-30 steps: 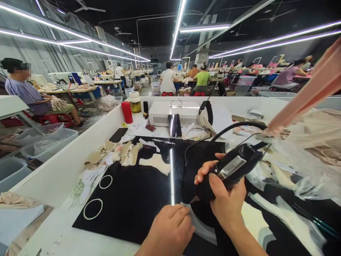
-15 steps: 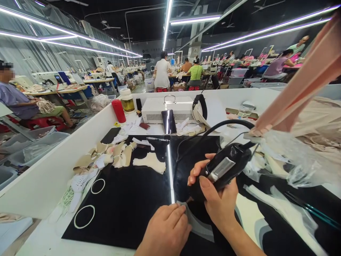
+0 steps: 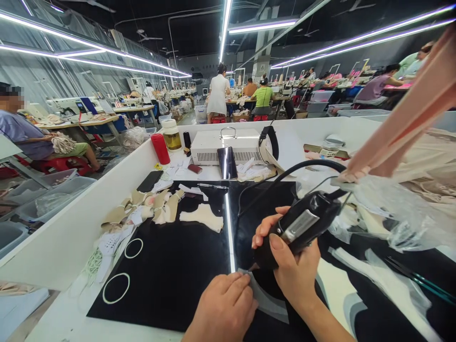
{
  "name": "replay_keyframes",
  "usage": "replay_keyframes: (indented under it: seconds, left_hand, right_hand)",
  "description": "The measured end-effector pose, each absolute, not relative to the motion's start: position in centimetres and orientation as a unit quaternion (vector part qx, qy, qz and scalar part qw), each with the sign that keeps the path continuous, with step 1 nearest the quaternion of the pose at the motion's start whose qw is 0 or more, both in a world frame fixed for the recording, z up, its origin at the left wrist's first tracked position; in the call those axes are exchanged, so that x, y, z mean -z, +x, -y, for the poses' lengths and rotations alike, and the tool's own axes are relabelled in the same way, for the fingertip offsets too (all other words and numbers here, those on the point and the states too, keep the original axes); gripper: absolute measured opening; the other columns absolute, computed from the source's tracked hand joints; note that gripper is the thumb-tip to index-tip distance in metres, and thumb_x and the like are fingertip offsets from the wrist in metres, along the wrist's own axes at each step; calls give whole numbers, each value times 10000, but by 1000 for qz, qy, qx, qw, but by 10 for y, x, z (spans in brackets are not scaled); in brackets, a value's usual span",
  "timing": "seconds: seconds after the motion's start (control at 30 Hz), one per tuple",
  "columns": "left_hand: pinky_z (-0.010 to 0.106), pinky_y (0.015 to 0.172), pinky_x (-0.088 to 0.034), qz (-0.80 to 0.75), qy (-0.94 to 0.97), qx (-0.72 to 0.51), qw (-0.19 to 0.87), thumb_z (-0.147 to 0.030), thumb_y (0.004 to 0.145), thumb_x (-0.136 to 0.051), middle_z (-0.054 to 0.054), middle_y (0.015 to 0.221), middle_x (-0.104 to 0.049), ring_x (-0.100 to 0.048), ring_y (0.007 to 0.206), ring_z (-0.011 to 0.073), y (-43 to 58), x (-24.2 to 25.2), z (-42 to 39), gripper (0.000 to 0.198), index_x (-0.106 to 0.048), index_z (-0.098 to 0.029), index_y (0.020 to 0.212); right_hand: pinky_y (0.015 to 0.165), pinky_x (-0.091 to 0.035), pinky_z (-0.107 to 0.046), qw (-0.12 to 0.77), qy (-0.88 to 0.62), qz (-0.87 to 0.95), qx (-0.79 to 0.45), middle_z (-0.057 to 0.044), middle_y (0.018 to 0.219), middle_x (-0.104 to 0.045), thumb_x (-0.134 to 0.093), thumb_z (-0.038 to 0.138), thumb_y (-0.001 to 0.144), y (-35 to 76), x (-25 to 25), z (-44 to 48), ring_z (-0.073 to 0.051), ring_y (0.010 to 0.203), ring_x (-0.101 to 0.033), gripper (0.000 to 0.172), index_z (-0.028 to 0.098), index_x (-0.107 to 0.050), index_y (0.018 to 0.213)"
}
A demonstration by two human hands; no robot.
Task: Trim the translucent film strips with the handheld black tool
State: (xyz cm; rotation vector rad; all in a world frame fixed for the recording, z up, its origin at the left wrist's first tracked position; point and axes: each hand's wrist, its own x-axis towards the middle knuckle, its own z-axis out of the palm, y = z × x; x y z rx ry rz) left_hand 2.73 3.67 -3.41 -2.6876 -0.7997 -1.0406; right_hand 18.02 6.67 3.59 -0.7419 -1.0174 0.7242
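In my right hand [image 3: 290, 266] is a corded black handheld power tool [image 3: 302, 221] with a shiny metal plate on its side. My fingers and thumb are wrapped round its body, and its lower end points down toward a curved piece of sheer grey fabric [image 3: 267, 301]. My left hand [image 3: 224, 304] has its fingertips pressed together on the left end of that fabric, close to the tool's tip. Cream fabric pieces with grey edges [image 3: 337, 289] lie to the right of my right wrist. The tool's tip is mostly hidden by my hand.
A black mat [image 3: 164, 270] covers the worktop, with two white rings [image 3: 116, 288], a cream cut piece [image 3: 202, 217] and tied bundles [image 3: 166, 206] on it. A pink fabric strip [image 3: 402, 114] hangs by the cord. Behind stand a white metal box [image 3: 206, 148] and phone [image 3: 227, 163].
My view has shifted slightly. Both hands keep almost the same pose on the tool and the grey fabric. At the far right, a person in light green has shifted position.
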Motion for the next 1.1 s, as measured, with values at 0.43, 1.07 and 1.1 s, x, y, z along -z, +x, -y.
replay_keyframes:
  seconds: [0.43, 1.07, 1.1]
  left_hand:
    - [314, 706, -627, 273, -892, 356, 63, -178, 1072, -456, 66, 1015, -803, -786, 924, 216, 29, 35, -36, 248, -677, -136, 968]
    - [320, 737, -636, 268, -890, 366, 56, -183, 1077, -469, 61, 1033, -801, -786, 946, 207, 30, 40, -36, 234, -670, -124, 973]
    - [320, 738, -636, 269, -890, 365, 53, -181, 1075, -472, 64, 1033, -801, -785, 948, 210, 30, 40, -36, 230, -670, -124, 974]
  right_hand:
    - [548, -543, -291, 749, -334, 460, -340, 37, 808, -650, -739, 315, 919, 172, -34, -68, -133, 582, -609, 317, 281, -550, 1172]
    - [581, -551, -295, 750, -314, 455, -363, 46, 801, -647, -735, 322, 940, 165, -32, -74, -136, 617, -623, 269, 297, -562, 1144]
    - [583, -553, -296, 750, -315, 454, -364, 46, 803, -649, -734, 319, 942, 165, -32, -74, -136, 618, -623, 264, 298, -563, 1142]
